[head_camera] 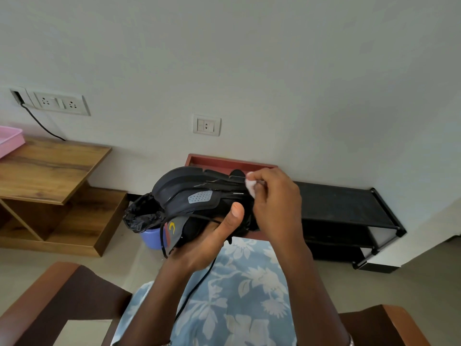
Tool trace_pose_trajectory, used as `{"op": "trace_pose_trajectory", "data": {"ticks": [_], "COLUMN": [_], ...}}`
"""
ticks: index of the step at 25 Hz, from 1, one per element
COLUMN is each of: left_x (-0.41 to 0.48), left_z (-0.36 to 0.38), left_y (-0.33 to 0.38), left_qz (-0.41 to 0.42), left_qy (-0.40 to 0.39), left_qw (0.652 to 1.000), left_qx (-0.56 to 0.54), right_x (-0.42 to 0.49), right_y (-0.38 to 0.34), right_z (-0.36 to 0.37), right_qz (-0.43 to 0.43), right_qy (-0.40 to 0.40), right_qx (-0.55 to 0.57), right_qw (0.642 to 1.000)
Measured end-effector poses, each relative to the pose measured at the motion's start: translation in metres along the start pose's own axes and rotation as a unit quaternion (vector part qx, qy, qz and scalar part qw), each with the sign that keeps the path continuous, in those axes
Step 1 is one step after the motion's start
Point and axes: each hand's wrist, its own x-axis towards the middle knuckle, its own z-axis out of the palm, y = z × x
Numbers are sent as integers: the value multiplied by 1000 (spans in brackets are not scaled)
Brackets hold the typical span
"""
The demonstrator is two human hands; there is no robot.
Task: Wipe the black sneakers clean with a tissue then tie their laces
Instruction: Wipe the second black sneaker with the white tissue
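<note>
While left fingers (pixel 236 213) grip the black, grey-patched sneaker (pixel 192 189), right fingers (pixel 265 186) pinch a white tissue (pixel 250 188).

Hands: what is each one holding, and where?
Left hand grips the sneaker round its upper, thumb on the side; right hand pinches a wadded tissue.

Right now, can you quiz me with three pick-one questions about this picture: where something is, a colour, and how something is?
1. Where is the tissue? A) on the floor B) in the right hand C) on the wooden table
2. The curved mark on the sneaker is: A) yellow B) green C) white
3. The lace is: A) tied in a bow B) taken out C) hanging loose
Answers: 1 B, its fingers pinch it. 2 A, it plainly shows yellow. 3 C, it dangles down untied.
</note>
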Motion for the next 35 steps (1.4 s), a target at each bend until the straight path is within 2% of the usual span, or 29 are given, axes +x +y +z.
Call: {"op": "trace_pose_trajectory", "data": {"ticks": [1,4,5,7,9,12,14,16,18,21,25,27,32,35], "left_x": [5,-5,-3,-1,-8,-5,2,8,2,-9,-7,-7,-5,-6], "left_z": [4,-4,-5,-4,-8,-6,2,7,3,-5,-7,-7,-6,-8], "left_y": [-8,-47,-42,-9,4,4,-5,-17,-12,2,8,8,8,5], "left_qz": [-31,-32,-23,-10,18,45,25,-21,-3,-5,21,19,11,21], "left_qy": [1,-52,-33,34,64,56,17,6,-11,-25,23,4,-42,-10], "left_qw": [1000,998,999,998,997,997,999,1000,1000,1000,999,1000,999,1000], "left_qx": [-2,-26,8,48,35,15,35,6,15,11,18,7,-19,-4], "right_x": [-3,-8,-7,-3,1,2,0,-3,-2,3,9,8,-2,0], "right_y": [-11,-32,-30,-14,6,13,-1,-22,-36,-24,15,17,-30,-16], "right_z": [3,6,5,3,-2,-6,-3,1,3,1,-7,-5,2,2], "right_qz": [-34,-110,-121,-113,-65,-15,-35,-62,-76,-80,13,6,-98,-95], "right_qy": [-16,-63,-71,-63,-24,7,-23,-78,-122,-109,-51,-47,-120,-115], "right_qx": [50,172,182,136,68,15,61,163,239,182,59,30,194,173], "right_qw": [998,977,973,982,995,1000,997,982,960,974,997,998,969,974]}}
